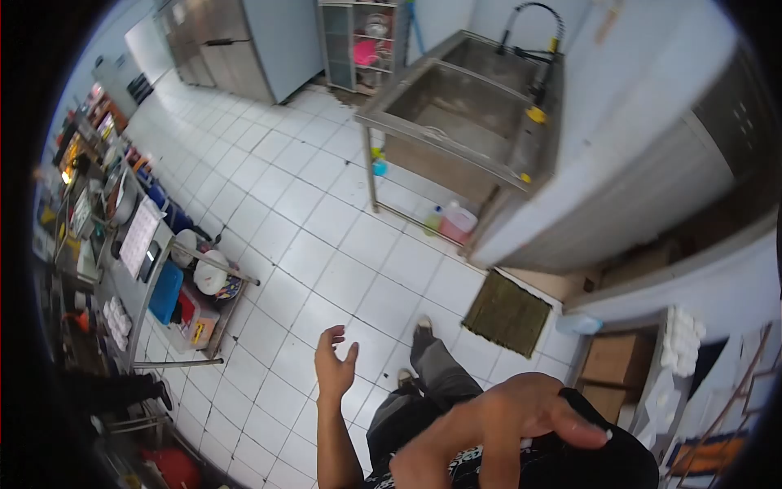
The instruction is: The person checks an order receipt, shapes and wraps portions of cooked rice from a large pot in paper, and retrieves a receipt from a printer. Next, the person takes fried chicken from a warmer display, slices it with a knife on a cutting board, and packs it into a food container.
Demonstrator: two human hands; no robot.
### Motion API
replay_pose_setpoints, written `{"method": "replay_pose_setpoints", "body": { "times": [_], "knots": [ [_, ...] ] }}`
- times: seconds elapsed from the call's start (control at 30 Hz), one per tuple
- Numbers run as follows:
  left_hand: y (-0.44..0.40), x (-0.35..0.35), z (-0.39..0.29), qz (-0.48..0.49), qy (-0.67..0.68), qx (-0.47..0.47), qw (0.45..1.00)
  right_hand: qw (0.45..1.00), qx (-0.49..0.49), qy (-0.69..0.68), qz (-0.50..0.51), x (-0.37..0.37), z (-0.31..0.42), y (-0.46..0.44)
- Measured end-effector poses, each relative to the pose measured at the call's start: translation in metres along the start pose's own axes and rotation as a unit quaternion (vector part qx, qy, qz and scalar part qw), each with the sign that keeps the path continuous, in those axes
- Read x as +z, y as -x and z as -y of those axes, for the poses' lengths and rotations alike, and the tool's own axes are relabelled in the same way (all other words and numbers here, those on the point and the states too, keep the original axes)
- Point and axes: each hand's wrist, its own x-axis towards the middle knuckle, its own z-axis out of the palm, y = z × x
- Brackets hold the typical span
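My left hand (336,359) is raised over the white tiled floor (318,269), its fingers slightly curled and apart from the thumb, with nothing in it. Close to the camera at the lower right, my right hand (521,420) is held in front of my dark shirt (603,469). Its fingers are spread and I see nothing held in them. Both hands are apart from each other and touch no object. Below them show my legs in grey trousers (448,375) and my shoes.
Ahead stands a steel sink (399,110) with bottles (458,222) beneath. A green mat (507,314) lies right of my feet. Cluttered tables (163,253) line the left, where another person's dark-clothed leg (114,395) shows. Cardboard boxes (617,359) are at right, a steel refrigerator (236,69) at the back.
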Motion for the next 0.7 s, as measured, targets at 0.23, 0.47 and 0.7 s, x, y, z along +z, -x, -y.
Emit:
{"method": "replay_pose_setpoints", "body": {
  "times": [0.23,0.47,0.7],
  "knots": [
    [-0.234,-0.043,0.144,-0.021,0.035,-0.092,0.995,0.933,-0.034,0.068,-0.352,-0.314,-0.015,-0.011],
    [-0.176,-0.101,0.37,-0.085,0.082,-0.55,0.827,0.939,0.083,0.089,-0.321,-0.54,-0.022,-0.157],
    [-0.229,-0.099,0.344,-0.044,0.188,-0.646,0.739,0.929,0.135,0.34,-0.051,-0.679,-0.054,-0.386]
  ]
}}
